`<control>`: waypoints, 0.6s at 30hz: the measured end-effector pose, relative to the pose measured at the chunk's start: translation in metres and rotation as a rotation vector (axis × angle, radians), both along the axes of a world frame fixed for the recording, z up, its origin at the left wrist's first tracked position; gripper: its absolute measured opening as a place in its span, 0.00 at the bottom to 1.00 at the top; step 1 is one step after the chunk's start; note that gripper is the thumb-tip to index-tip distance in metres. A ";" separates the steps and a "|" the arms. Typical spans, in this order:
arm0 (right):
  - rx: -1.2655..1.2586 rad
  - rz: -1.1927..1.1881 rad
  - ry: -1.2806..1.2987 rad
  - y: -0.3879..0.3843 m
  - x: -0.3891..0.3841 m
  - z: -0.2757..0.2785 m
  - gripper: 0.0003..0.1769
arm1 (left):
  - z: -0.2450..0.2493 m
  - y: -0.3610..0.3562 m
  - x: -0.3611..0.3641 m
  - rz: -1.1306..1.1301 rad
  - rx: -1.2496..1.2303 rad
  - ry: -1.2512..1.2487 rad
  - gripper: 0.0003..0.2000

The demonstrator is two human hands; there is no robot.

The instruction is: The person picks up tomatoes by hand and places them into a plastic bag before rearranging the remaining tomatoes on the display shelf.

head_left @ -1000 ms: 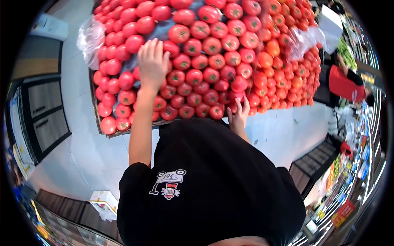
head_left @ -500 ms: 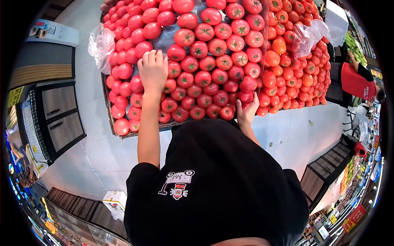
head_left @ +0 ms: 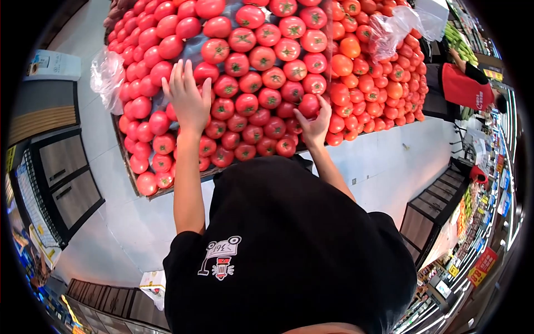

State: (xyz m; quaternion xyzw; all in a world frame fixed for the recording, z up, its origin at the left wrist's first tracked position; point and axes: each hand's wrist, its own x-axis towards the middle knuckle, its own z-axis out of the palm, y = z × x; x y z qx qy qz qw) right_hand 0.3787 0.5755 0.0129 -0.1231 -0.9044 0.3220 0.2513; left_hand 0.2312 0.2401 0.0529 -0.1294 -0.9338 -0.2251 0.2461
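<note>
Pinkish-red tomatoes (head_left: 246,104) lie in a large sloped heap, many with green stem ends facing up. My left hand (head_left: 188,106) is over the left part of this heap, its fingers spread and nothing held in them. A tomato (head_left: 206,72) lies just beside its fingertips. At the heap's right edge, my right hand (head_left: 317,127) has thumb and fingers curved around a tomato (head_left: 309,106), which sits among the others. The palm side of that hand is hidden.
A clear divider separates a second heap of orange-red tomatoes (head_left: 372,92) on the right. Crumpled plastic bags (head_left: 107,79) hang at the left edge, and another plastic bag (head_left: 386,34) lies on the right heap. A person in a red vest (head_left: 466,86) stands at far right.
The view has shifted, moving the heaps left and slightly down. My left hand's fingers have spread apart. My right hand has moved up from a lower edge tomato to the one above.
</note>
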 end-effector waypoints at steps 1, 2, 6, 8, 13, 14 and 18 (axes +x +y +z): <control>-0.032 0.012 0.005 0.000 0.000 0.003 0.50 | 0.013 0.011 0.010 -0.030 0.090 0.040 0.31; -0.065 0.024 0.008 -0.001 0.000 0.006 0.50 | 0.029 0.026 0.023 -0.071 0.212 0.018 0.27; -0.005 0.131 0.096 -0.022 -0.009 0.036 0.48 | 0.054 0.090 0.077 -0.428 0.484 -0.437 0.29; -0.020 0.214 0.111 -0.037 -0.018 0.046 0.45 | 0.039 0.116 0.095 -0.477 0.661 -0.588 0.33; 0.025 0.517 0.084 -0.073 -0.060 0.080 0.42 | 0.042 0.110 0.081 -0.320 1.218 -0.785 0.35; 0.042 0.582 0.074 -0.082 -0.073 0.090 0.42 | 0.043 0.098 0.074 -0.317 1.316 -0.760 0.32; 0.168 0.885 0.067 -0.124 -0.144 0.117 0.41 | 0.046 0.039 0.036 -0.191 1.276 -0.610 0.30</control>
